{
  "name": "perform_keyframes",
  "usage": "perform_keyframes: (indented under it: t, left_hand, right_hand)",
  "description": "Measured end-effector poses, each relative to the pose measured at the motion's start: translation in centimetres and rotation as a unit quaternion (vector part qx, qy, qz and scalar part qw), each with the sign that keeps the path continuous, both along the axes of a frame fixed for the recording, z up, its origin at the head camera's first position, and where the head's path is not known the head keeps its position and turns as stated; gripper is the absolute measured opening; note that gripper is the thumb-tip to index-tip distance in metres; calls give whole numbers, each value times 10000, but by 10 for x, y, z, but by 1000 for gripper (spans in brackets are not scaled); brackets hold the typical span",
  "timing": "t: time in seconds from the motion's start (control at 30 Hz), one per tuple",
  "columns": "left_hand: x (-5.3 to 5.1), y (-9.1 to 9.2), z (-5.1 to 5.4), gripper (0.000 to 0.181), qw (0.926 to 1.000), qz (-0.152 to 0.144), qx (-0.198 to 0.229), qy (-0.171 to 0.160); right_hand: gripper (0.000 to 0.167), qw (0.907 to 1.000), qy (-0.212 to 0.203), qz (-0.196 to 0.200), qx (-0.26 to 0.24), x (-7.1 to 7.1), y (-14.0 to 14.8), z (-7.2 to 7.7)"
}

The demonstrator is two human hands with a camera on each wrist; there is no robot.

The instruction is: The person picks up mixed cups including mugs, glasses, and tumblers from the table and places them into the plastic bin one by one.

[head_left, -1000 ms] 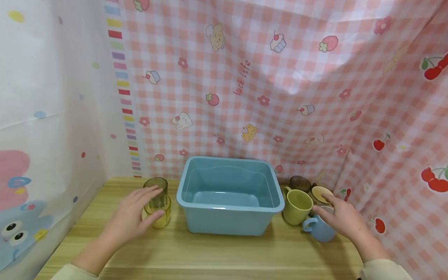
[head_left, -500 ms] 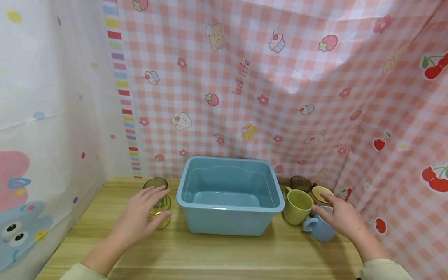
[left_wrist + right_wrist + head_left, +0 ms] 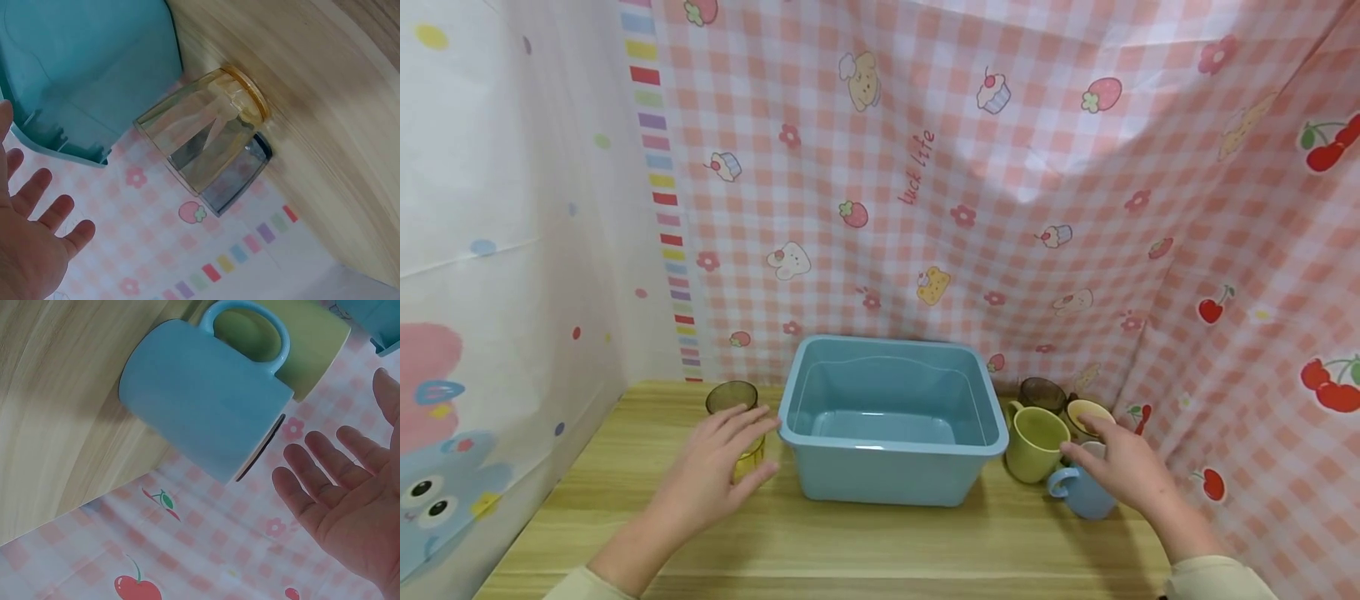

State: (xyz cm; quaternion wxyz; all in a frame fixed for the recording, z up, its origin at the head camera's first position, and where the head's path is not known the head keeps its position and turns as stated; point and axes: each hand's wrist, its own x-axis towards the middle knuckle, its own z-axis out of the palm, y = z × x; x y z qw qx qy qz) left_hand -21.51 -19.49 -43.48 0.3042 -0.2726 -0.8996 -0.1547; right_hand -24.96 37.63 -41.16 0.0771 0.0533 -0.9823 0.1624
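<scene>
My left hand hovers with spread fingers over a yellow tinted glass, hiding most of it in the head view. Behind that stands a dark tinted glass. In the left wrist view the hand is apart from both glasses. On the right side, my right hand is held above a light blue mug, its fingers extended and holding nothing. A green mug stands beside the blue one. Behind the right hand are a dark cup with a cream inside and a dark brown glass.
A blue plastic bin with nothing in it stands mid-table between the two groups. Patterned cloths hang behind and at both sides. Wooden tabletop lies in front of the bin.
My left hand has moved rightward across the yellow glass toward the bin's left edge. The right hand has barely shifted, slightly left. The cups, glasses and bin stand where they were.
</scene>
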Motion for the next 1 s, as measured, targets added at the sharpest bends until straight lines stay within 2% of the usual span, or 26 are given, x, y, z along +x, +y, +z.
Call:
perform_keyframes:
  t: [0.17,0.33,0.6,0.8,1.0]
  left_hand:
    - [0,1,-3,53,9996,-141,-71,219]
    - [-1,3,-5,56,9993,-188,-143,285]
    - [1,3,-8,62,9996,-139,-188,164]
    - [2,3,-9,59,9993,-217,-171,232]
    - [3,3,-10,64,9995,-259,-75,185]
  right_hand:
    - [78,9999,-59,72,-38,-1,-4,-1]
    - [79,9998,16,176,-71,-2,-6,-3]
    - [79,9996,140,252,-5,-4,-9,-4]
    - [81,9995,118,266,102,-7,-12,-6]
    - [85,9988,144,425,189,-13,-17,-8]
